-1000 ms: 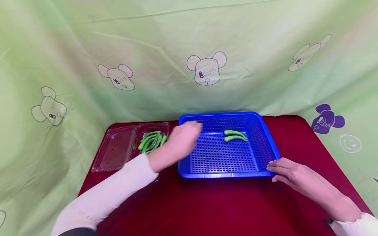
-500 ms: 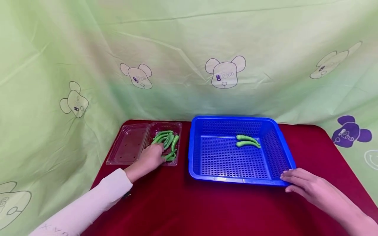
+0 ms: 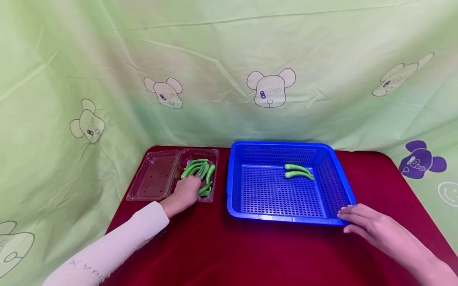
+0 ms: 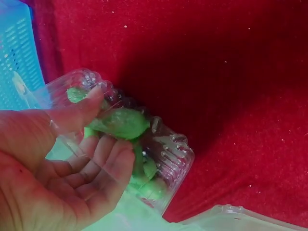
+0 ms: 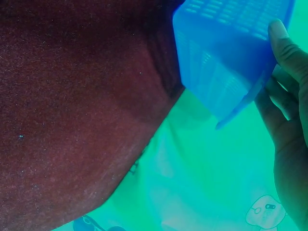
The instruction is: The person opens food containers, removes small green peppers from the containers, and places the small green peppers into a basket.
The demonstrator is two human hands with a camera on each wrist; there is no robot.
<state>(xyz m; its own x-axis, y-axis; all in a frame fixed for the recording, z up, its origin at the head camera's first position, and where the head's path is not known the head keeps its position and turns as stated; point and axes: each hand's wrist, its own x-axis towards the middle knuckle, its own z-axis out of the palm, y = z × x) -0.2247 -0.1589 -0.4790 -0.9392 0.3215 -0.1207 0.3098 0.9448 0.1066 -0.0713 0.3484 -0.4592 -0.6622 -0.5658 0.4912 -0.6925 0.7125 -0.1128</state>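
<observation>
Since a second ago, the left hand [image 3: 187, 188] has moved from over the left side of the blue perforated plastic basket [image 3: 272, 194] into the clear hinged plastic container [image 3: 216, 159]; its fingers bend beside one of the slender green peppers [image 3: 210, 174] there, though whether they pinch it I cannot tell; the right hand [image 3: 372, 222] grips the basket's near right corner; two curved light-green peppers [image 3: 298, 174] lie inside; tangled peppers could drag out together, or a snagged wall tip the flimsy container.
</observation>
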